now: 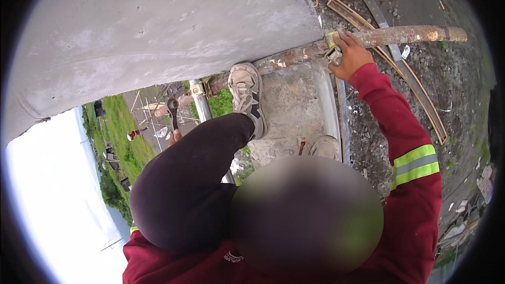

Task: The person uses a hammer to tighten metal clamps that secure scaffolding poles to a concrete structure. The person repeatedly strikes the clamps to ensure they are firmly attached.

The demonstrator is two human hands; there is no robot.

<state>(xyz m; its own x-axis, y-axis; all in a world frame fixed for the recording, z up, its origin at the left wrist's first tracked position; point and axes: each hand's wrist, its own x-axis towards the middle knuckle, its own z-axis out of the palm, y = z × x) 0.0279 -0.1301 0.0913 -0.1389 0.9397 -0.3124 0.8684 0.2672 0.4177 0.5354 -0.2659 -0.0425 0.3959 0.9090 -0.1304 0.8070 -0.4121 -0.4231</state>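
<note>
My right hand (353,58) is wrapped over a brass-coloured scaffold coupler (333,52) on a rusty scaffold pipe (407,35). The pipe runs along the foot of a grey concrete wall (173,21). To the left, my left hand (175,137) shows only in part past my bent knee; its fingers close on the handle of a ratchet wrench (173,109), whose round head points up. Another coupler (198,88) joins the rusty pipe to a silvery pipe (202,106), close to my raised left shoe (245,94).
My shoes are on a narrow concrete ledge (292,100), where a rusty rebar stub (302,148) sticks up. Far below on the right lie wooden strips (415,92) and rubble. More scaffolding, grass (123,126) and a distant person (134,134) appear at left. A blurred oval hides the lower middle.
</note>
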